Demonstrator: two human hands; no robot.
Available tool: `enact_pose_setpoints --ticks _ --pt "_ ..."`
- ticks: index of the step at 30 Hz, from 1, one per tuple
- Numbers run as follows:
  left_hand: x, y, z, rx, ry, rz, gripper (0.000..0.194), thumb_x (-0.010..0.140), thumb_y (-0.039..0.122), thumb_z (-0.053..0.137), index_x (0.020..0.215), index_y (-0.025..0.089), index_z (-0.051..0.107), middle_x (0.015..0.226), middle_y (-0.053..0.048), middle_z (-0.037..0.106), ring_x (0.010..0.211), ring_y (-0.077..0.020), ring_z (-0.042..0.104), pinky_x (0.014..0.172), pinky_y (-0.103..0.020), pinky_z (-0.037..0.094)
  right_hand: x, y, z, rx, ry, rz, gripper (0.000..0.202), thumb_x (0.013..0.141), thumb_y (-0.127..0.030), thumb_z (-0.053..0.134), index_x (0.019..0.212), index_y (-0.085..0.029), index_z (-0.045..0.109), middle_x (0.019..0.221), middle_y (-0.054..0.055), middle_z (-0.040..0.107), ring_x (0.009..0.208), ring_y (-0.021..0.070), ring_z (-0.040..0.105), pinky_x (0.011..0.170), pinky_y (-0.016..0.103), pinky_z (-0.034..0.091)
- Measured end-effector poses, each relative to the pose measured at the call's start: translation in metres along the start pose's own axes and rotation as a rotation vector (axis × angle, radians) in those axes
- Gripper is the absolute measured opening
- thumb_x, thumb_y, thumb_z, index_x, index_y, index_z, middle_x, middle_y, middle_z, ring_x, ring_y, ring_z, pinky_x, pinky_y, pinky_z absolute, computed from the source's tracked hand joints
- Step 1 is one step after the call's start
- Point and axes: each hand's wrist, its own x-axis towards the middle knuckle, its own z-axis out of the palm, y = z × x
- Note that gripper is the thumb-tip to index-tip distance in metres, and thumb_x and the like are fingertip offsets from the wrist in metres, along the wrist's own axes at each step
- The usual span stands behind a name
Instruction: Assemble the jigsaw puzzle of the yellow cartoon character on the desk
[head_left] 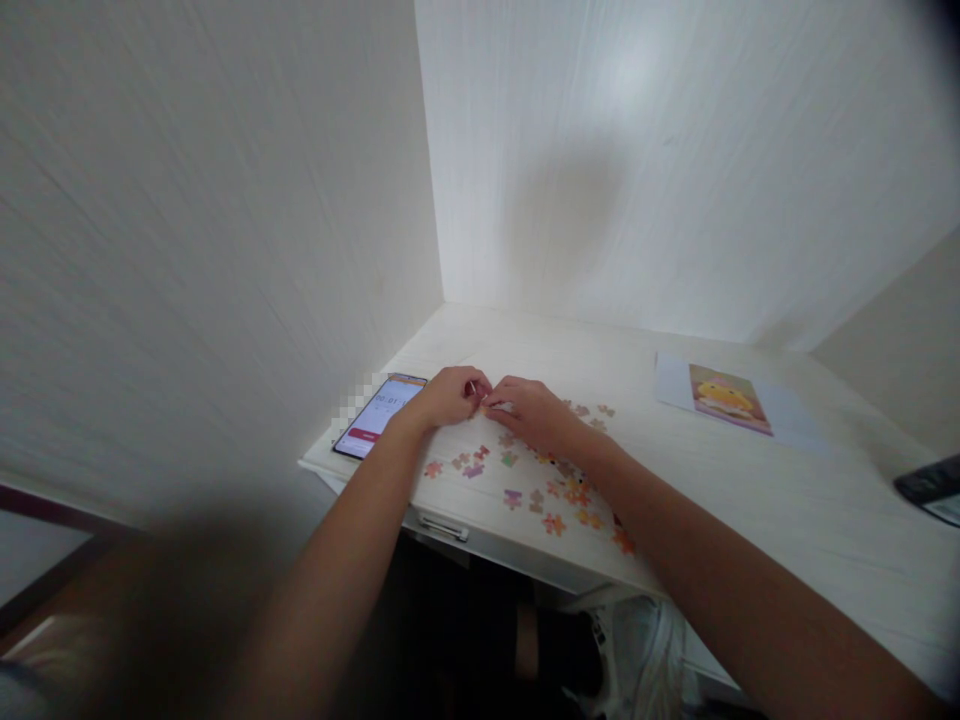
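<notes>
My left hand and my right hand meet on the white desk, fingertips almost touching. The fingers of both are pinched closed around small jigsaw puzzle pieces, whose shapes are mostly hidden by the fingers. Close in front of my hands lie loose puzzle pieces in several colours, among them a green piece, a purple piece and an orange piece. More pieces, such as a yellow-orange piece, lie beside my right forearm, which hides part of the spread.
Left of my left wrist lies a phone with a timer on its screen. A sheet with a yellow picture rests at the right. Walls close off the desk's back and left. A dark object sits at the right edge; a drawer handle is below the front edge.
</notes>
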Motion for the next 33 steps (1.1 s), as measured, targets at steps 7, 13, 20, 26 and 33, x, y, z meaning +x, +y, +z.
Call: enact_pose_setpoints --ticks 7,13,20,26,33 --pt "0.001 -0.0022 -0.0006 0.0 -0.022 -0.008 0.019 0.075 0.013 0.056 0.088 0.016 0.07 0.077 -0.003 0.067 0.066 -0.011 0.057 0.061 -0.022 0.041 -0.0014 0.0043 0.0051 -0.075 -0.021 0.052 0.018 0.092 -0.022 0.058 0.099 -0.021 0.075 0.102 0.007 0.072 0.096 0.0196 0.063 0.089 0.033 0.047" --pt "0.0009 -0.0019 -0.0005 -0.023 -0.051 -0.005 0.021 0.074 0.013 0.054 0.088 0.016 0.07 0.073 -0.001 0.066 0.064 -0.0105 0.056 0.059 -0.021 0.041 -0.0007 0.0067 0.0033 -0.083 -0.024 0.068 0.019 0.092 -0.022 0.057 0.099 -0.02 0.074 0.101 0.008 0.072 0.095 0.0188 0.063 0.088 0.031 0.047" --pt "0.001 -0.0022 0.0001 -0.049 -0.06 0.006 0.025 0.074 0.012 0.053 0.091 0.016 0.07 0.072 -0.001 0.065 0.063 -0.0098 0.055 0.058 -0.021 0.041 -0.0002 0.0058 0.0035 -0.114 -0.046 0.076 0.021 0.092 -0.021 0.057 0.098 -0.022 0.076 0.101 0.008 0.072 0.094 0.0195 0.063 0.087 0.032 0.046" --pt "0.0004 -0.0012 -0.0002 -0.048 -0.055 0.002 0.027 0.073 0.01 0.052 0.093 0.016 0.07 0.073 -0.001 0.066 0.064 -0.0097 0.055 0.059 -0.021 0.041 -0.0005 0.0054 0.0006 -0.132 -0.067 0.056 0.022 0.093 -0.024 0.056 0.099 -0.023 0.077 0.101 0.008 0.071 0.091 0.0194 0.062 0.085 0.032 0.046" --pt "0.0008 -0.0011 0.0009 -0.04 -0.042 -0.002 0.028 0.073 0.009 0.053 0.093 0.016 0.07 0.075 -0.001 0.067 0.064 -0.0098 0.056 0.059 -0.021 0.041 -0.0008 0.006 0.0004 -0.136 -0.084 0.035 0.023 0.093 -0.019 0.055 0.1 -0.024 0.077 0.099 0.007 0.071 0.092 0.0186 0.061 0.084 0.03 0.045"
